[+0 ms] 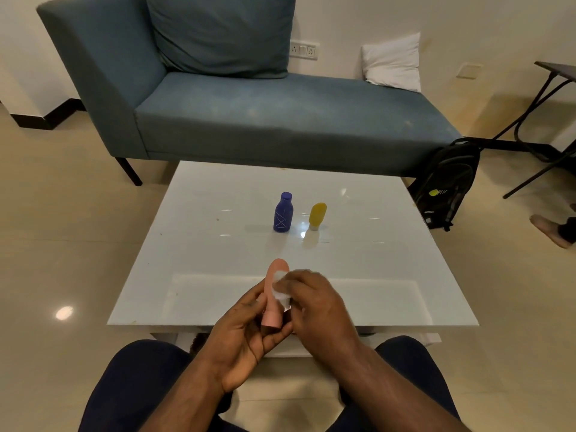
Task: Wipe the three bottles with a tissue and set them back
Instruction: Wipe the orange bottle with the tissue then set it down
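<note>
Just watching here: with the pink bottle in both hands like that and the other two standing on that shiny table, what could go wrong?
1. The left hand grips only the lower end of the pink bottle while the right hand rubs it with the tissue; a hard rub might twist it loose.
2. The yellow bottle stands on its narrow cap close beside the blue bottle on the glossy table; setting the pink one back nearby could topple it.

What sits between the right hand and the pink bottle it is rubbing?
In the head view, a white tissue lies pressed between the right hand and the pink bottle, which the left hand holds.
</note>
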The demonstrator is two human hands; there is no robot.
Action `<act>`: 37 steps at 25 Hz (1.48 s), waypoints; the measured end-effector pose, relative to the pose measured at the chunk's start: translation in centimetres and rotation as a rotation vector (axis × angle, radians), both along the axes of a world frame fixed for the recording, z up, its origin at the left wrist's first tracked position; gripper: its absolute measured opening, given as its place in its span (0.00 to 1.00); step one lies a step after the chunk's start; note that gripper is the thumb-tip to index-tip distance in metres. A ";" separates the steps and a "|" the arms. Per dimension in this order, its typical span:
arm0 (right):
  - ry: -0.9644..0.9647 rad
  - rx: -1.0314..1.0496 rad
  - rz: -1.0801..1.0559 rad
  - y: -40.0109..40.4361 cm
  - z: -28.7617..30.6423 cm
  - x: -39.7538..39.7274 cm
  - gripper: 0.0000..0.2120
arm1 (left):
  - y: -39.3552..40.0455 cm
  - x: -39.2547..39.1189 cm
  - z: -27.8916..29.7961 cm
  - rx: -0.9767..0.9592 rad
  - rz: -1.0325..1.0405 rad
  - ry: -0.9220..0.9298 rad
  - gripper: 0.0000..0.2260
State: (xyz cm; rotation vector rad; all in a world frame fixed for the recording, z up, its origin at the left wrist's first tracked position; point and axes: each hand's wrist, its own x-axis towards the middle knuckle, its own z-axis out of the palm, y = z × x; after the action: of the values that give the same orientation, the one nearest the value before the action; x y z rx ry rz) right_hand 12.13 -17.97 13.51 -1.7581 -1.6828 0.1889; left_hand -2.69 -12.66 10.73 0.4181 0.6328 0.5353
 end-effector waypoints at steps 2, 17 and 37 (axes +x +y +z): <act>0.123 0.022 -0.104 0.9 0.4 0.5 0.14 | -0.1 0.1 0.2 0.028 -0.002 0.016 0.19; 0.136 -0.058 0.011 -1.3 -0.1 -1.7 0.15 | 0.4 -0.1 -0.3 0.100 0.023 0.208 0.22; 0.047 -0.150 0.017 -1.7 -1.2 -2.5 0.13 | 0.7 0.2 -0.9 0.042 0.119 0.320 0.14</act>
State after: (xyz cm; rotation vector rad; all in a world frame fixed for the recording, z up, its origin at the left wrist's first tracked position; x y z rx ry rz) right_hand 9.64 -19.69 12.28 -1.8338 -1.6877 0.3707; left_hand -2.46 -11.95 9.83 0.5130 0.9601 0.6011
